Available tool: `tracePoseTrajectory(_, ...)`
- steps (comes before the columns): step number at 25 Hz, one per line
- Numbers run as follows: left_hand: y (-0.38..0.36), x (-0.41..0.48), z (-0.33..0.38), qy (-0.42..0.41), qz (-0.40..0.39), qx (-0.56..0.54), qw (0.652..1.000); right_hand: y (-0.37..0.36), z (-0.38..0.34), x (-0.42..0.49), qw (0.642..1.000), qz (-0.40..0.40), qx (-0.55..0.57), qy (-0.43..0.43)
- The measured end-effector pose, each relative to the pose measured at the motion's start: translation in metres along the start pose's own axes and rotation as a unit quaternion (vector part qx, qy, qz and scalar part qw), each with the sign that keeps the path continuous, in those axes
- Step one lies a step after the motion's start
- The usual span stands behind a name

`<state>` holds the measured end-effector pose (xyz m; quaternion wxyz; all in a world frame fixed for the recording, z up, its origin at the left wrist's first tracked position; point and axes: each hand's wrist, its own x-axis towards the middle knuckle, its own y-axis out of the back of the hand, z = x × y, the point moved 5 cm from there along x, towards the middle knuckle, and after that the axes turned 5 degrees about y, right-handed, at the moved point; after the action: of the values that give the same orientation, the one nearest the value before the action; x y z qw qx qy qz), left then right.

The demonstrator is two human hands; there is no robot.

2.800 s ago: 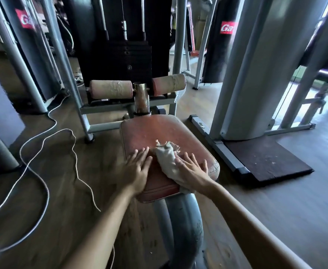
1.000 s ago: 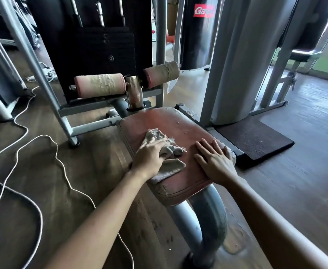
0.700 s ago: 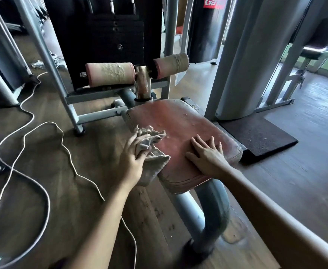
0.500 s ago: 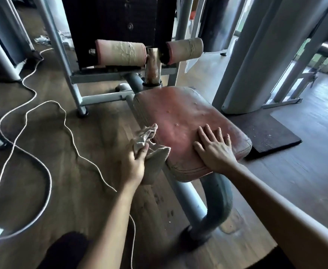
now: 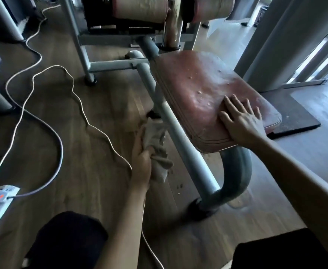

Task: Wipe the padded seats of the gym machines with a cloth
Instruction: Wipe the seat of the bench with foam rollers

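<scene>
Dim overall, lit only by cool daylight from the upper right, washed pale across the far edge of the seat [image 5: 208, 90] and the floor [image 5: 314, 156] beside it. Dark along the left and bottom, softly shadowed underneath. Smeared by motion around the cloth [image 5: 155, 136] and the left hand [image 5: 141, 164], bowed by the wide lens toward the edges.

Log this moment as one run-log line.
left hand: grips cloth, below seat level, beside frame tube | right hand: flat on padded seat | specks visible on seat top
</scene>
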<state>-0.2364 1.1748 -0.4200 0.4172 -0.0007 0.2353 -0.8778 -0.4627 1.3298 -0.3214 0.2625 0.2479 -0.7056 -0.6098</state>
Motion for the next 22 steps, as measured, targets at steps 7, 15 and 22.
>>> tracePoseTrajectory(7,-0.051,-0.022,-0.011,0.018,-0.042,-0.011,0.999,-0.001,-0.006,-0.002,1.000,-0.009,0.008,-0.023)
tracePoseTrajectory(15,-0.089,-0.068,-0.011,-0.034,0.042,-0.031,0.998,-0.001,-0.005,-0.003,1.000,0.017,0.000,-0.019)
tracePoseTrajectory(22,-0.076,-0.043,-0.029,-0.066,0.155,-0.129,0.977,-0.001,-0.005,-0.003,0.999,0.050,0.002,-0.009)
